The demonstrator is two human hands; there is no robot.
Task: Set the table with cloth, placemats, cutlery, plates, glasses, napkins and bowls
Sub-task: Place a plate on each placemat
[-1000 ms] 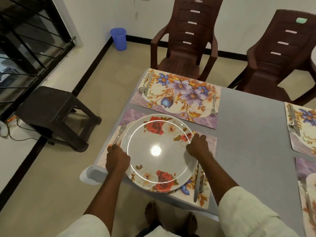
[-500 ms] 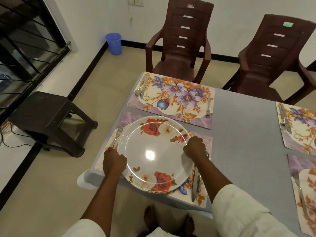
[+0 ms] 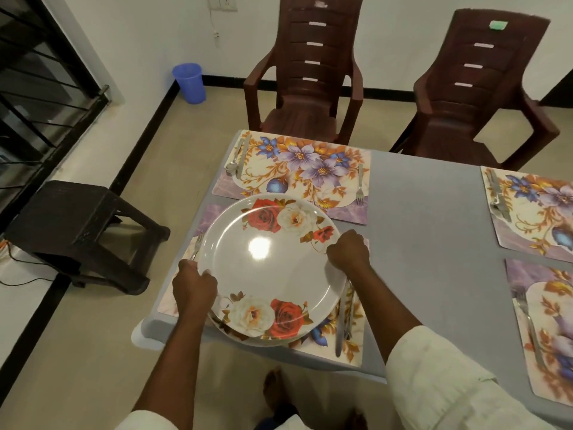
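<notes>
A large white plate (image 3: pixel 273 268) with red and cream roses is over the near floral placemat (image 3: pixel 353 346) at the table's near left corner. My left hand (image 3: pixel 193 287) grips its left rim and my right hand (image 3: pixel 347 251) grips its right rim. A fork (image 3: pixel 197 246) lies on the mat left of the plate; a knife (image 3: pixel 341 324) lies to its right. The grey cloth (image 3: pixel 428 231) covers the table. A second placemat (image 3: pixel 297 172) lies beyond, with a spoon and knife (image 3: pixel 236 159) on its left and a fork (image 3: pixel 359 184) on its right.
Two more floral placemats (image 3: pixel 533 209) with cutlery lie at the right edge. Two brown plastic chairs (image 3: pixel 310 72) stand beyond the table. A black stool (image 3: pixel 77 231) stands on the floor to the left, a blue bin (image 3: pixel 188 82) by the wall.
The view has shifted slightly; both hands keep hold of the plate over the near placemat, with little movement of the plate.
</notes>
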